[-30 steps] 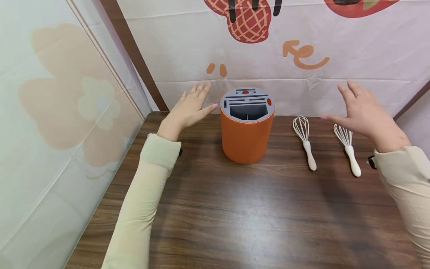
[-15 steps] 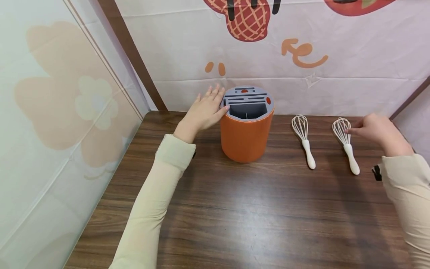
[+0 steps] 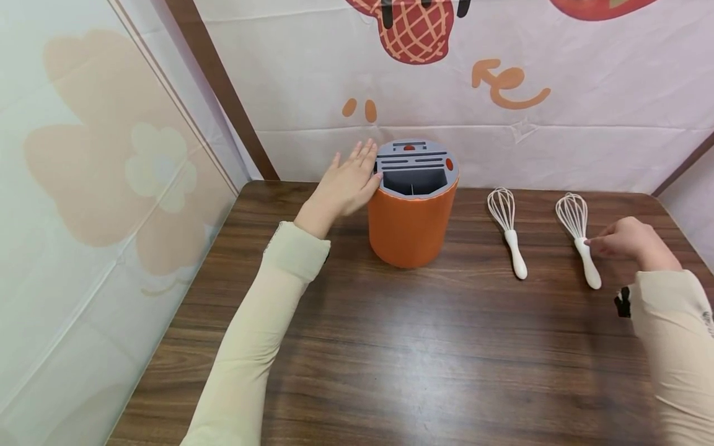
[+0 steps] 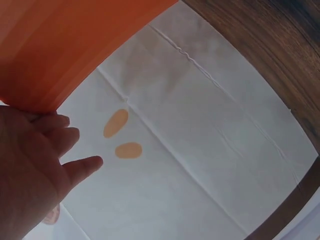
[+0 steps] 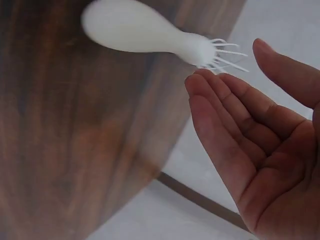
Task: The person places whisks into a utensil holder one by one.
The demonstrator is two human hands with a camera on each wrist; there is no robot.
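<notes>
An orange knife and utensil holder (image 3: 409, 232) with a grey slotted top stands upright near the back of the table. My left hand (image 3: 347, 187) lies with straight fingers along the holder's upper left rim. In the left wrist view the holder's orange wall passes just above my left fingertips (image 4: 62, 121). On the right, my right hand (image 3: 630, 239) is beside the right-hand whisk (image 3: 589, 266), fingertips at the top of its white handle. The right wrist view has my thumb and bent fingers apart, the whisk handle (image 5: 132, 27) beyond them. A second white whisk (image 3: 515, 255) lies between holder and right hand.
The dark wood table (image 3: 424, 359) ends at a printed white cloth wall (image 3: 312, 74) behind the holder. Another cloth panel (image 3: 83, 248) runs along the left side. Both whisks lie with their wires toward the back.
My left hand has moved right, against the holder. My right hand has come down and toward me, from above the right whisk's wires to beside its handle. Holder and whisks stay in place.
</notes>
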